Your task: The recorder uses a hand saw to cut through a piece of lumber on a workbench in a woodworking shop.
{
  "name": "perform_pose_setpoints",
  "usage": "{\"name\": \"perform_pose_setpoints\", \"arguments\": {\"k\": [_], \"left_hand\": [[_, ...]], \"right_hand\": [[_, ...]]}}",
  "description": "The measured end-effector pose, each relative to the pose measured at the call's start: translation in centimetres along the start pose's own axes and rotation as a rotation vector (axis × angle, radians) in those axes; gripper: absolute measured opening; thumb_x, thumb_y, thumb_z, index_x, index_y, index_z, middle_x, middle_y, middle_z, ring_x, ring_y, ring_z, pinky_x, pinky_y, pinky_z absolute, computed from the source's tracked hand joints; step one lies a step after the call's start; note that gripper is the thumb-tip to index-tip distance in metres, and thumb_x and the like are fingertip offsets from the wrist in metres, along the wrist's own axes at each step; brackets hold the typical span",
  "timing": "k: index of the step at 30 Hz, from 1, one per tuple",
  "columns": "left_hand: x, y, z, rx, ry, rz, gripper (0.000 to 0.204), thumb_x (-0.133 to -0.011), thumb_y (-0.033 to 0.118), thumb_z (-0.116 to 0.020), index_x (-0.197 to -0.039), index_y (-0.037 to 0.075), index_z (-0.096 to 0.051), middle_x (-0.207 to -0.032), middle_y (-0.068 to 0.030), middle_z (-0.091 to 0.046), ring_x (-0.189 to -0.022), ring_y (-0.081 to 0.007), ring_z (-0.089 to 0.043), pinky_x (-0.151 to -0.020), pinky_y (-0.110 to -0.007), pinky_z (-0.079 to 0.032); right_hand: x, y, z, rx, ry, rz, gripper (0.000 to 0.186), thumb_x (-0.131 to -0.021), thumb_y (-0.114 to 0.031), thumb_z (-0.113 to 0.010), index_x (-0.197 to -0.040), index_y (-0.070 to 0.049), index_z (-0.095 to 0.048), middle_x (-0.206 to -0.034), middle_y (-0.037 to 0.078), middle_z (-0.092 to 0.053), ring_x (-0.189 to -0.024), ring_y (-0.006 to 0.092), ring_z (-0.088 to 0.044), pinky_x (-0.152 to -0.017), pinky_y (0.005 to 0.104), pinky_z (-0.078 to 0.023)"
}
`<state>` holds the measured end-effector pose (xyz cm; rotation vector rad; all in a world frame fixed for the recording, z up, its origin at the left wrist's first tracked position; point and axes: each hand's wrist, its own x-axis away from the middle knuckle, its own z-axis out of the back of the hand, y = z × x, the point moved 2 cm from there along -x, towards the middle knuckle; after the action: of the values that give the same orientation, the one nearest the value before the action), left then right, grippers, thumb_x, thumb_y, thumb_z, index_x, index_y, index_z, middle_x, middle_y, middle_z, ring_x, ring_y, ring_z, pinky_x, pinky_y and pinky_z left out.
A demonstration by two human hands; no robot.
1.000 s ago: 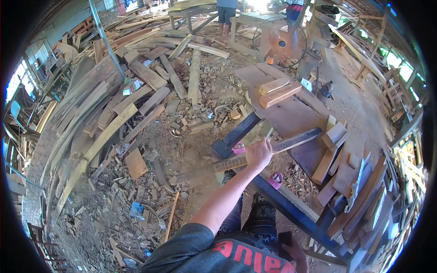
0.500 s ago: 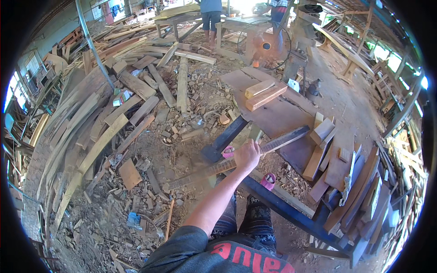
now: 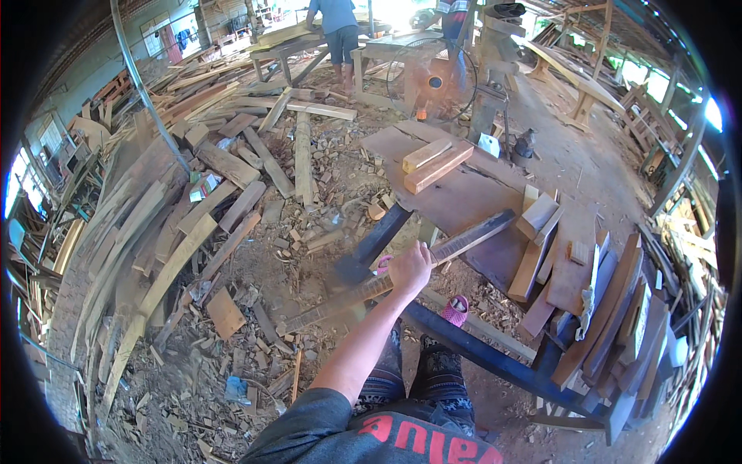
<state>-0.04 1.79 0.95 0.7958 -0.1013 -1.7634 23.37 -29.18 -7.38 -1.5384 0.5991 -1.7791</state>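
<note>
Scrap wood [image 3: 232,313] litters the dirt floor to the left; a dark blue steel frame [image 3: 479,352] and stacked boards [image 3: 595,309] hem in the right side. The right hand [image 3: 410,268] has its fingers wrapped around the middle of a long, narrow, dark strip of wood [image 3: 386,283], held slanting above the frame, its lower end motion-blurred.

One long wooden strip [image 3: 402,277], two stacked wood blocks [image 3: 437,162], two people [image 3: 338,31] in the background.
</note>
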Motion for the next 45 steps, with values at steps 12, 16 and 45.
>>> {"name": "perform_pose_setpoints", "arguments": {"k": [12,16,45], "left_hand": [[0.5,0.8,-0.8,0.081,-0.305,0.112,0.035,-0.096,0.035,-0.039,-0.091,0.009,-0.063,-0.075,-0.0144,-0.066,-0.068,-0.0303,-0.066,-0.066,-0.045,-0.05],[0.2,1.5,1.1,0.077,-0.378,0.168,0.038,-0.092,0.041,-0.041,-0.1,0.012,-0.063,-0.087,-0.0155,-0.068,-0.083,-0.0353,-0.066,-0.073,-0.05,-0.049],[-0.6,0.7,-0.4,-0.155,-0.402,0.064,0.053,-0.097,0.048,-0.027,-0.119,0.009,-0.056,-0.112,-0.0199,-0.063,-0.101,-0.0423,-0.058,-0.082,-0.054,-0.044]], "right_hand": [[-3.4,2.3,4.9,0.059,0.053,-0.132,0.047,-0.075,-0.01,-0.072,-0.118,-0.006,-0.054,-0.1,0.007,-0.065,-0.087,0.0205,-0.063,-0.075,0.0396,-0.055],[4.8,13.8,3.3,-0.147,0.207,-0.308,0.047,-0.075,-0.01,-0.073,-0.118,-0.006,-0.054,-0.101,0.007,-0.065,-0.088,0.0207,-0.063,-0.075,0.0397,-0.055],[27.1,30.9,-16.9,-0.396,0.009,-0.89,0.045,-0.079,-0.024,-0.071,-0.117,-0.004,-0.06,-0.107,0.017,-0.066,-0.098,0.0237,-0.065,-0.078,0.0377,-0.058]]}}
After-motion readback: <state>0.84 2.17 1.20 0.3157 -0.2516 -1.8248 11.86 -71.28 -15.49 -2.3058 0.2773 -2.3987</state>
